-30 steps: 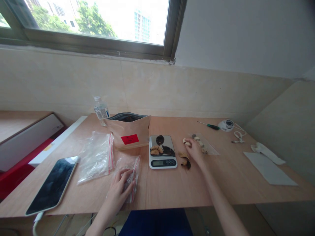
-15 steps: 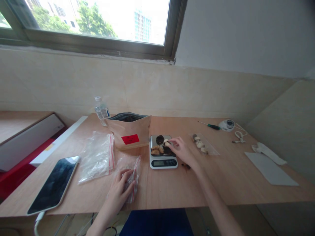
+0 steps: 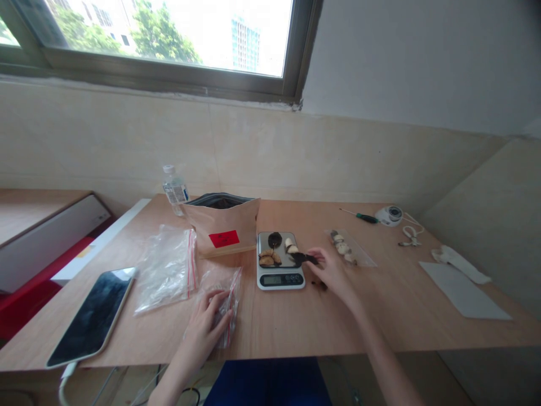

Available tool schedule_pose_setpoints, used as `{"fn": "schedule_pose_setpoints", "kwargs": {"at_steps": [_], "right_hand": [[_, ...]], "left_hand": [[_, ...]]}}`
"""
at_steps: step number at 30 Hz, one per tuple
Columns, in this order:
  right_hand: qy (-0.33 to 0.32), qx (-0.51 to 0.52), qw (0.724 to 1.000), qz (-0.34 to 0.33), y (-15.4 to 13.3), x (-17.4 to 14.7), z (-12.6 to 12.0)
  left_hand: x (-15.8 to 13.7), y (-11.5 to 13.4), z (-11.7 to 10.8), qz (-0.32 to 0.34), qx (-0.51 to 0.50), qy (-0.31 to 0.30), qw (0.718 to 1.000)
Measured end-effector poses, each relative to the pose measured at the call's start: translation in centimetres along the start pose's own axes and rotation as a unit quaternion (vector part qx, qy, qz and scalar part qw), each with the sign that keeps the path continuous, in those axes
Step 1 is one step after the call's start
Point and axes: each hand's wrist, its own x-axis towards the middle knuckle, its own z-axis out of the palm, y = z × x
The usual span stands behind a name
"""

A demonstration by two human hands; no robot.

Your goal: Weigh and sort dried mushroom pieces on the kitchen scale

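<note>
My right hand (image 3: 332, 270) pinches a dark, flat dried slice (image 3: 305, 258) at the right edge of the kitchen scale (image 3: 264, 285). The slice's other end is over the weighing plate. On the plate lie a round dark disc (image 3: 274, 239), two whitish pieces (image 3: 291, 246) and several tan-brown dried pieces (image 3: 269, 259). My left hand (image 3: 211, 318) rests on a clear zip bag (image 3: 228, 279) in front of the scale, thumb and fingers apart. Small dark bits (image 3: 320, 286) lie on the table below my right hand.
A kraft pouch (image 3: 236, 228) with a red label stands open behind the bags. Left are larger zip bags (image 3: 163, 276), a phone (image 3: 93, 316) and a bottle (image 3: 174, 189). Right are a bag of whitish pieces (image 3: 344, 248), a screwdriver (image 3: 366, 217), a small camera (image 3: 389, 215) and white card (image 3: 465, 290).
My right hand has let go of a whitish piece on the plate, moved right and gripped the dark slice. My left hand has stayed in place.
</note>
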Motion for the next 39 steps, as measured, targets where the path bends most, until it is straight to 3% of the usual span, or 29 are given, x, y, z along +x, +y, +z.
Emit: {"fn": "schedule_pose_setpoints", "kwargs": {"at_steps": [6,12,23,28,34,39], "right_hand": [[0.102,0.026,0.993,0.05,4.8,-0.3,-2.3],[0.105,0.058,0.99,0.076,7.7,-1.6,-2.1],[0.105,0.016,0.993,0.043,7.6,-1.9,-1.7],[0.14,-0.075,0.987,0.004,7.2,-2.1,-1.4],[0.133,-0.15,0.978,-0.05,6.0,-2.1,-0.6],[0.124,-0.183,0.973,-0.065,5.5,-2.8,0.3]], "left_hand": [[-0.1,0.0,0.1,0.001,-0.004,-0.001,1.0],[0.0,-0.2,0.3,0.0,-0.002,0.002,1.0],[0.0,-0.5,0.3,0.011,0.007,0.008,1.0],[0.0,-0.5,0.6,0.02,0.012,0.029,0.999],[0.7,2.6,1.1,0.005,-0.004,0.174,0.985],[4.3,5.5,2.5,0.042,-0.001,0.145,0.989]]}}
